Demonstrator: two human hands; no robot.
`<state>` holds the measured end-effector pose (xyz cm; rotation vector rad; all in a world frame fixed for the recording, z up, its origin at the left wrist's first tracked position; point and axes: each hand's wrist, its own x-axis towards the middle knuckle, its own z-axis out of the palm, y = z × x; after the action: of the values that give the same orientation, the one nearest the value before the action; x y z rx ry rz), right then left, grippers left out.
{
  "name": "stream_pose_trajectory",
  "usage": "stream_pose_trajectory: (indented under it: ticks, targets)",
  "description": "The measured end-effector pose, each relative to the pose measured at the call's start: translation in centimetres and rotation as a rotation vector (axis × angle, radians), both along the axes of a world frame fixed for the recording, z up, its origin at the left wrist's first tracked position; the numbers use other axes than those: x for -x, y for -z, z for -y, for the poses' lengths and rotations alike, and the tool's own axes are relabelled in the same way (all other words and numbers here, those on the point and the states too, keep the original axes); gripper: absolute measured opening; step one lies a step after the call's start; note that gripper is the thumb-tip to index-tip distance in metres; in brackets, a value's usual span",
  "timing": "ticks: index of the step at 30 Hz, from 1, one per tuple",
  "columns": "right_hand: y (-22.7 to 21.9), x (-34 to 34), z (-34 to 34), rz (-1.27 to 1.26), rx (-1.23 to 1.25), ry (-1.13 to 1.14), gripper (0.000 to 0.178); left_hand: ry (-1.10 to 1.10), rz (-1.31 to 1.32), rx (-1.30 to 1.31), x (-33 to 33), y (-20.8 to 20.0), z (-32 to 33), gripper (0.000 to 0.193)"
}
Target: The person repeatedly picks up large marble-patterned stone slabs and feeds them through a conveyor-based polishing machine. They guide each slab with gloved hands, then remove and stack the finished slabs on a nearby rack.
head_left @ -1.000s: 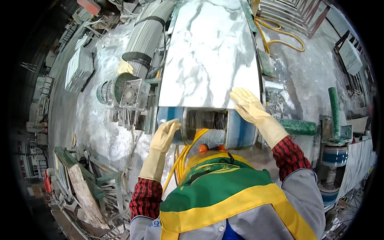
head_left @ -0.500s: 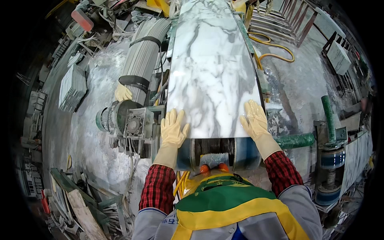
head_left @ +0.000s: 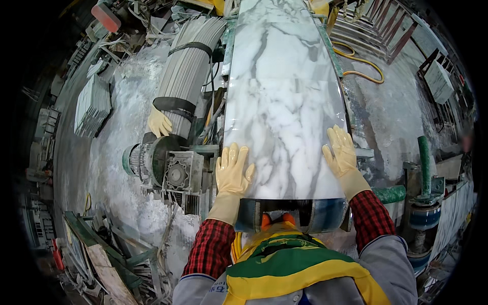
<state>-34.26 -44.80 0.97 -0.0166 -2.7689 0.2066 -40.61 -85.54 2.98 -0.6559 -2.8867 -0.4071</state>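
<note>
A long polished white marble slab [head_left: 284,112] with grey veins lies flat before me, its near edge over a blue roller [head_left: 325,213]. My left hand [head_left: 233,170], in a cream rubber glove, rests flat near the slab's left edge with fingers stretched out. At the opposite edge my right hand [head_left: 341,155], gloved alike, lies flat with its fingers extended and thumb apart. Neither hand is closed around anything. The undersides of both hands are hidden. Below the slab's near edge, orange shoe tips show beyond my green and yellow apron [head_left: 284,259].
Left of the slab stand a grey motor with gearbox [head_left: 175,173] and a strapped bundle of strips [head_left: 180,71] with a spare cream glove [head_left: 159,122] on it. Stacked slabs [head_left: 93,109] lie farther left. A yellow hose [head_left: 368,63] and green pipe [head_left: 389,194] are at right.
The slab has come nearer to me, and its near edge covers more of the roller. Both hands remain flat on it, slightly lower in view. The whole view has shifted a little.
</note>
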Motion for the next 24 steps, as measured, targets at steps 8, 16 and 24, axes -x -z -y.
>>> stream_pose_trajectory:
  ticks: [8,16,24]
  targets:
    - [-0.2,0.0,0.1,-0.057,-0.013,-0.038,0.065,0.023,-0.019,-0.039,-0.2,-0.5,0.2,0.065]
    - [-0.2,-0.4,0.1,-0.089,-0.014,-0.053,0.067,0.046,-0.048,-0.055,-0.8,-0.9,0.3,0.063]
    - [-0.1,-0.9,0.4,-0.049,0.005,-0.035,0.066,0.005,0.001,0.004,-1.5,-0.6,0.5,0.064]
